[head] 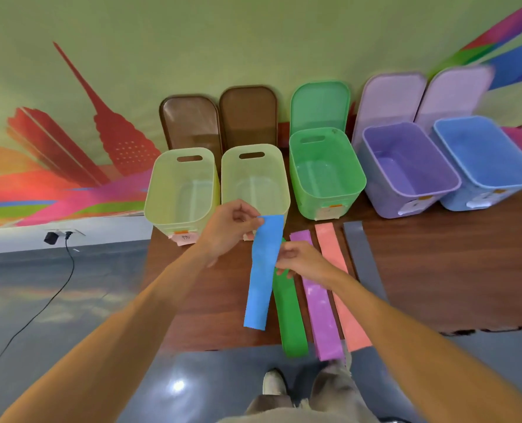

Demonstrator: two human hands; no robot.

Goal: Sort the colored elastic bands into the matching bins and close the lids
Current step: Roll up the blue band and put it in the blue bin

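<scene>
The left hand [232,230] was pinched shut on the top corner of the blue band [264,270], thumb and fingers closed on its upper edge, so that the strip hung lifted above the desk [436,270] in front of the two pale yellow-green bins. The right hand [299,259] had its fingers closed lightly on the band's right edge about midway down, steadying it; whether it gripped firmly or merely touched could not be told. The green band [290,315], the purple band [320,315], the pink band [342,294] and a grey band [365,264] lay flat side by side on the desk, their near ends reaching or overhanging its front edge. The matching blue bin [485,160] stood at the far right of the row, well apart from the hands, with its lid propped open behind it, and all five bins looked empty. To do this step well, the band probably needed gathering or folding so its loose tail would not drag across the other strips and shift them. It then had to be carried over the green bin [326,172] and the purple bin [409,169], high enough to clear their rims. Letting go only once the whole length was inside the blue bin would likely keep an end from draping over the wall and fouling the lid.
</scene>
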